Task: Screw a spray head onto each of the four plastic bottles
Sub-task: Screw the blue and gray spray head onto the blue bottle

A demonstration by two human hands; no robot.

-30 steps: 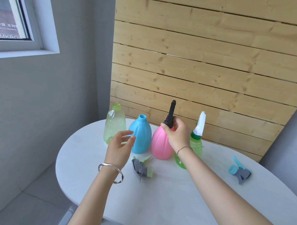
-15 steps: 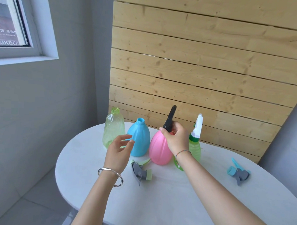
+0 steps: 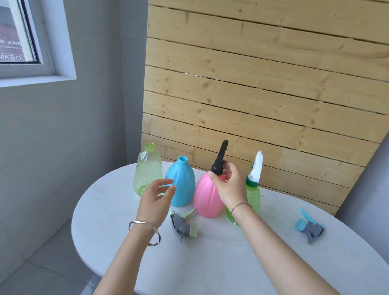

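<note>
I see the black spray head [image 3: 219,158] standing near-upright, nozzle tilted slightly right, on the pink bottle [image 3: 207,196] mid-table. My right hand [image 3: 228,185] pinches its collar; my left hand [image 3: 155,198] hovers, fingers spread, near the blue bottle [image 3: 182,184].

Black spray head [image 3: 219,159] atop pink bottle [image 3: 206,196]

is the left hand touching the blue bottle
Cannot tell. In the head view the left hand is open and its fingertips overlap the blue bottle, but neither contact nor a gap shows plainly.
</note>
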